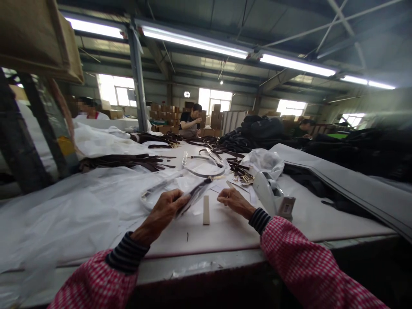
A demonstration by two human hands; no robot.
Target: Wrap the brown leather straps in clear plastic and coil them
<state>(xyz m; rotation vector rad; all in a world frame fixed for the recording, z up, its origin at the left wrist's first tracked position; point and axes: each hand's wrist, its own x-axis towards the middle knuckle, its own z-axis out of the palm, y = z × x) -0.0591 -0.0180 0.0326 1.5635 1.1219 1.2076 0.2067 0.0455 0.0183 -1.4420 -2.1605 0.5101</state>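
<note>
My left hand is closed on a dark strap in clear plastic wrap, which slants up and to the right above the white table. Just right of the middle, my right hand has its fingers curled together near some white paper slips; what they hold, if anything, is too small to make out. Between both hands lies a narrow beige strip. Farther back rests a coiled belt in clear wrap. Dark straps with gold buckles lie behind my right hand.
A tape dispenser stands right of my right hand. Crumpled white plastic sheeting covers the left, with dark straps on it. Large grey sheets and black material lie at the right. Several people work farther back.
</note>
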